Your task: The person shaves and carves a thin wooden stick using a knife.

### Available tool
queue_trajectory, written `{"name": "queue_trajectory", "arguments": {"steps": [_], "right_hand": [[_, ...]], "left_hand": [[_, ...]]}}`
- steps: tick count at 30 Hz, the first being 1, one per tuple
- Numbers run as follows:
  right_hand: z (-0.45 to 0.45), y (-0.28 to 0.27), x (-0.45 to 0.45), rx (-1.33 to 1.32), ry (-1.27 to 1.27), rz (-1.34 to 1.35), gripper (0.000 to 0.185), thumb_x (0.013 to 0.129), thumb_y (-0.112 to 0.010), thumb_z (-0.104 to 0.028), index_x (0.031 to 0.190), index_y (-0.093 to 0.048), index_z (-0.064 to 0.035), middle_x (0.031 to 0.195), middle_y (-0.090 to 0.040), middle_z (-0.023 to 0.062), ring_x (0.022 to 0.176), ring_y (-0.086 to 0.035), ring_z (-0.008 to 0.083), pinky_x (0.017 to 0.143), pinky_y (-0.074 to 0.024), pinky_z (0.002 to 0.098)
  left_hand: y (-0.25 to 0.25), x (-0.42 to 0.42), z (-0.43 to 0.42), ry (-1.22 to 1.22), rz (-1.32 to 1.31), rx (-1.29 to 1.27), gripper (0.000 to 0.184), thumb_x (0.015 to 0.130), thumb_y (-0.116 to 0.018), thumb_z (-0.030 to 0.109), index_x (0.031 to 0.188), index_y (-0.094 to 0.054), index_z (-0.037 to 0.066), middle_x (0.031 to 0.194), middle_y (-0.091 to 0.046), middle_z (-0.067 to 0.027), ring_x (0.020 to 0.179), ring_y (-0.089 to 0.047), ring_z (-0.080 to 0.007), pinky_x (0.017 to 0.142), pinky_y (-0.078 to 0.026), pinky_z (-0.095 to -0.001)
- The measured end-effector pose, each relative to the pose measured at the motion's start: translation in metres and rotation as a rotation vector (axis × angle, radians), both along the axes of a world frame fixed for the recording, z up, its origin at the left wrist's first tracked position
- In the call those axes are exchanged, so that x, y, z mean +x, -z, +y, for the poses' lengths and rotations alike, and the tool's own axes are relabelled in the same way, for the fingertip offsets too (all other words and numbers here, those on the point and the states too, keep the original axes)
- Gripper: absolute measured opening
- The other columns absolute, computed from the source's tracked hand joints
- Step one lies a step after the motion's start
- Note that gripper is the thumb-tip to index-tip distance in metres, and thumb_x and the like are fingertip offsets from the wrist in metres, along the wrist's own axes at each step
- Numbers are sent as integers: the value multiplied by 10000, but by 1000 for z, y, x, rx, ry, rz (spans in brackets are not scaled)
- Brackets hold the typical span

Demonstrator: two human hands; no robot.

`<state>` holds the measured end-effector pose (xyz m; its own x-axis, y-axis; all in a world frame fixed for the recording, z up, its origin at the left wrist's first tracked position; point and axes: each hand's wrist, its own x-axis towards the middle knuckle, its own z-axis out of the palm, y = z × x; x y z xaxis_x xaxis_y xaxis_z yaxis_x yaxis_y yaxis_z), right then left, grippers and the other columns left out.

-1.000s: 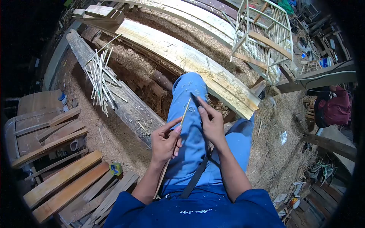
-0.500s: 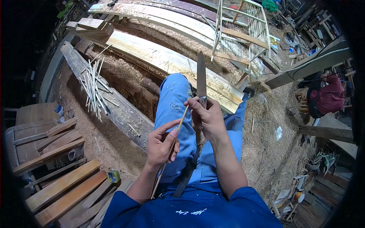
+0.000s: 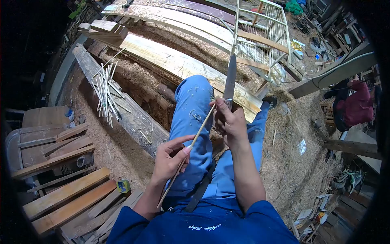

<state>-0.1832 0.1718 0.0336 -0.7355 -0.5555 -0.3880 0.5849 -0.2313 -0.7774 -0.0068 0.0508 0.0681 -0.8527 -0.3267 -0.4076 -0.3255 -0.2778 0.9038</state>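
Note:
A thin wooden stick slants across my lap, its lower end near my left forearm. My left hand pinches it between thumb and fingers around its middle. In my right hand is a knife, gripped by the handle with the long blade pointing up and away from me. The stick's upper end meets my right thumb, close to the base of the blade. Curled shavings cling to my blue trousers below the knife.
A pile of pale sticks rests on a weathered board at left. Beyond my knees lies a long plank, with a slatted wooden cage behind it. Cut boards lie lower left. A person in a red top is at far right.
My right hand and the knife have shifted slightly right and up relative to my left hand. More of the stick shows between my hands. The whole view has turned a little.

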Motion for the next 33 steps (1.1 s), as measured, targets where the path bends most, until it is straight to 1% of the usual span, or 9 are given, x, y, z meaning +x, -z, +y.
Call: {"name": "queue_trajectory", "arguments": {"steps": [8, 11, 15, 20, 22, 23, 28, 30, 33], "right_hand": [[-2, 19, -27, 32, -111, 82, 317, 984, -625, -347, 978, -729, -47, 551, -414, -96, 435, -319, 13, 413, -221, 234], [0, 23, -42, 71, -223, 127, 432, 1024, -540, -393, 1069, -698, 7, 511, -377, -81, 403, -316, 23, 400, -227, 227], [-2, 27, -50, 132, -306, 234, 558, 1012, -505, -498, 974, -708, 20, 544, -460, -59, 483, -408, 41, 466, -311, 231], [-11, 44, -45, 153, -392, 404, 584, 1017, -461, -523, 950, -678, 16, 550, -467, -43, 484, -420, 50, 459, -323, 231], [-17, 45, -40, 254, -308, 620, 518, 1019, -488, -490, 894, -655, -15, 598, -503, -30, 536, -453, 50, 491, -353, 225], [-16, 45, -42, 311, -373, 593, 456, 1009, -550, -435, 855, -634, -14, 636, -542, 15, 579, -490, 78, 521, -387, 261], [-26, 31, -34, 412, -349, 796, 420, 982, -610, -376, 830, -614, 16, 631, -534, 106, 592, -523, 162, 561, -416, 350], [-29, 21, -36, 610, -504, 822, 332, 926, -633, -387, 905, -659, -57, 768, -654, 210, 761, -657, 414, 654, -495, 462], [-40, 24, -38, 660, -558, 869, 270, 848, -663, -313, 887, -646, -46, 774, -659, 221, 779, -656, 423, 684, -508, 489]], "left_hand": [[2, -19, -1, -7, 4, -55, 355, 973, -607, 127, 1303, -604, -2, 671, -548, -7, 472, -508, -57, 415, -383, -217], [1, -28, -5, -52, -50, -95, 344, 984, -590, 124, 1310, -606, 17, 690, -547, -10, 466, -504, -56, 406, -379, -213], [-2, -42, -10, -123, -144, -119, 339, 995, -583, 136, 1319, -606, 38, 708, -565, -19, 448, -497, -56, 382, -362, -210], [0, -58, -18, -212, -123, -133, 330, 999, -593, 157, 1303, -616, 34, 724, -584, -33, 432, -492, -57, 371, -356, -211], [-1, -63, -19, -253, -118, -93, 319, 998, -597, 155, 1285, -624, 19, 731, -598, -46, 429, -495, -57, 369, -359, -212], [0, -65, -19, -257, -110, -93, 319, 998, -597, 155, 1285, -624, 19, 731, -598, -46, 429, -495, -57, 369, -359, -212], [9, -66, -23, -291, -46, -123, 334, 984, -621, 136, 1288, -611, -3, 751, -624, -64, 434, -500, -64, 374, -375, -217], [11, -68, -27, -294, -64, -117, 340, 981, -625, 136, 1288, -608, -10, 751, -623, -63, 440, -502, -66, 378, -380, -218], [13, -69, -33, -321, -66, -96, 339, 979, -629, 137, 1278, -609, -20, 750, -622, -61, 450, -506, -68, 382, -384, -218]]}}
